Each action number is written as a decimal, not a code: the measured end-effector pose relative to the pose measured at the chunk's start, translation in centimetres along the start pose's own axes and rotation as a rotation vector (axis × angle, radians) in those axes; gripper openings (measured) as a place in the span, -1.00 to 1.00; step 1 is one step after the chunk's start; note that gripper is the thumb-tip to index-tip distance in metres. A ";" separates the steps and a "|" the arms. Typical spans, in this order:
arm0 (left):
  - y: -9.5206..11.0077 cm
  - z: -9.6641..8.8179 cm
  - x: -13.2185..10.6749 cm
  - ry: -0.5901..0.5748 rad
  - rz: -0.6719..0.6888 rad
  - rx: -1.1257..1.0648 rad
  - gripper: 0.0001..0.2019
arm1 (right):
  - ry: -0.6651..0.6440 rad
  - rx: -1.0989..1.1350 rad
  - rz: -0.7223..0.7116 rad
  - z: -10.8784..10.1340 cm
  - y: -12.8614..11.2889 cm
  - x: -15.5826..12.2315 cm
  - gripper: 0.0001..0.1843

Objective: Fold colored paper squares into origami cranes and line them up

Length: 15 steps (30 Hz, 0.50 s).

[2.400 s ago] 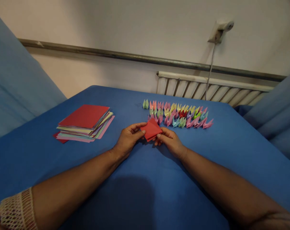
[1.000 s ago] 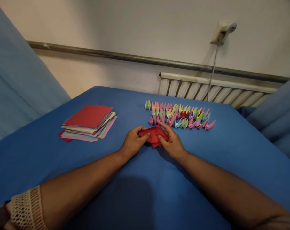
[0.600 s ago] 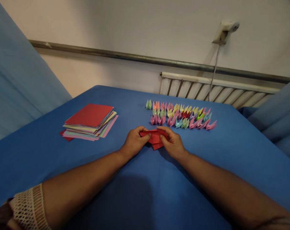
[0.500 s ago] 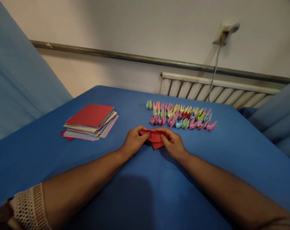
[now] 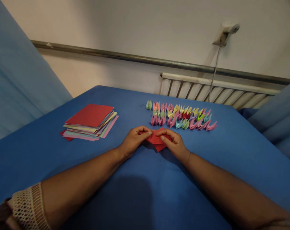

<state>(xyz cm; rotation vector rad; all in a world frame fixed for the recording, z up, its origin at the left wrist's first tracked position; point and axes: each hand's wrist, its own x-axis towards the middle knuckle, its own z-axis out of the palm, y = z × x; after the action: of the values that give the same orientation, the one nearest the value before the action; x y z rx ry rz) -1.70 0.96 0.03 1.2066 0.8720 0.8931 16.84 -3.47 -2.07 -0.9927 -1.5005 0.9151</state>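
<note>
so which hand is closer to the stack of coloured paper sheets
Left. The left hand lies to the right of the stack of coloured paper sheets; the right hand is farther right, across the folded red paper both hands pinch.

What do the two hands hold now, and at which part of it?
Both hold one folded red paper: the left hand pinches its left end, the right hand its right end.

Bare forearms, cream mesh cuff (image 5: 27, 207) leftward
</note>
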 end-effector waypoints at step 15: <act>0.1 0.0 -0.1 -0.112 0.066 0.024 -0.59 | 0.143 0.146 0.066 0.3 -0.1 0.7 -0.77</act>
<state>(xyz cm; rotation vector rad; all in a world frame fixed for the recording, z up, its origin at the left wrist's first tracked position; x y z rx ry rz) -1.79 0.87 0.17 1.2994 0.7585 0.8616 16.43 -2.90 -1.77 -0.9844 -1.2701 0.9656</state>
